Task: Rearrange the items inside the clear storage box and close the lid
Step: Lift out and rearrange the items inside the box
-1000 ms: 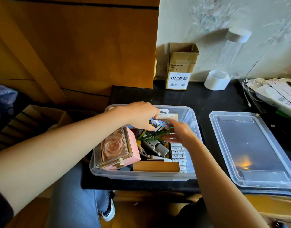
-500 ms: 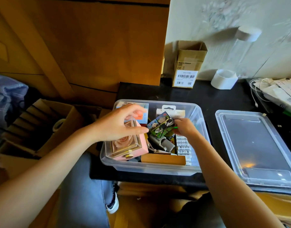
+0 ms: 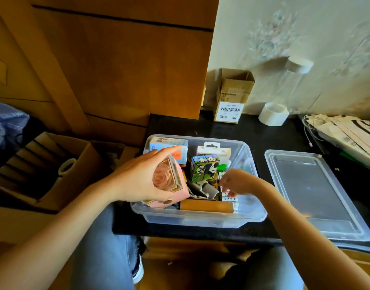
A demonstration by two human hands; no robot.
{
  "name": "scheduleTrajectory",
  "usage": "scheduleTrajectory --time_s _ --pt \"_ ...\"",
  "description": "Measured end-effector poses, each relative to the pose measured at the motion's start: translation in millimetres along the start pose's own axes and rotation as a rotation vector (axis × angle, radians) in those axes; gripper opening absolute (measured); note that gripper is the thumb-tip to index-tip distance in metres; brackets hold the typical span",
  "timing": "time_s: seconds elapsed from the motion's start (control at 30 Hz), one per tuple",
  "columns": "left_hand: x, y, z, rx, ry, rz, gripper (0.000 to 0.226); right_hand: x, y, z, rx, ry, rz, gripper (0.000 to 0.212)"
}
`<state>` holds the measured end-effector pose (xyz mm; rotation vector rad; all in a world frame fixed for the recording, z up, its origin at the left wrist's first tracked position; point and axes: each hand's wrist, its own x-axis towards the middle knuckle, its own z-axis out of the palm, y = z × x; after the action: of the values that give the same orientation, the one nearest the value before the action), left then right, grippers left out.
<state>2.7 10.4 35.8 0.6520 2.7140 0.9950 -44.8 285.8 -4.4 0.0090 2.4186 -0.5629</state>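
Left hand (image 3: 138, 181) has its grip wrapped round the rose case (image 3: 169, 181) in the box (image 3: 200, 220), right hand (image 3: 238, 182) loosely curled, pinch unclear; seat everything flat first, lid (image 3: 313, 195) waits on the desk (image 3: 253, 130)

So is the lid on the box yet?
No, it is off. The clear lid lies flat on the black counter to the right of the storage box, whose top is open with both hands inside.

One head-worn wide-angle view looks forward and steeply down from above the person's lap, close over the clear storage box (image 3: 198, 218) on the black table (image 3: 251, 132). It faces the wall behind the table, with both forearms reaching in from the lower edge
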Motion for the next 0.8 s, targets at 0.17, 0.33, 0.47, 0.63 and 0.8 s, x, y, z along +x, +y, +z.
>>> scheduleTrajectory --time_s 0.17,0.33,0.47,0.63,0.8 --pt "8.7 4.0 -1.8 -0.269 0.111 -0.025 0.087 -19.0 -1.1 -8.7 0.015 -0.183 -0.098 0.029" --pt "27.6 10.5 -1.1 -0.52 0.279 -0.097 0.071 -28.9 3.4 -13.1 0.11 -0.361 -0.246 0.028" --pt "37.5 16.5 5.3 -0.657 0.312 -0.162 0.07 -25.9 -0.8 8.8 -0.114 -0.337 -0.366 0.045" --pt "46.5 19.0 19.1 -0.644 0.342 -0.229 0.076 -25.6 -15.1 32.2 -0.116 -0.275 -0.43 0.047" --pt "46.0 16.0 28.5 -0.637 0.355 -0.197 0.064 -16.5 -21.5 14.7 -0.224 -0.403 -0.384 0.053"
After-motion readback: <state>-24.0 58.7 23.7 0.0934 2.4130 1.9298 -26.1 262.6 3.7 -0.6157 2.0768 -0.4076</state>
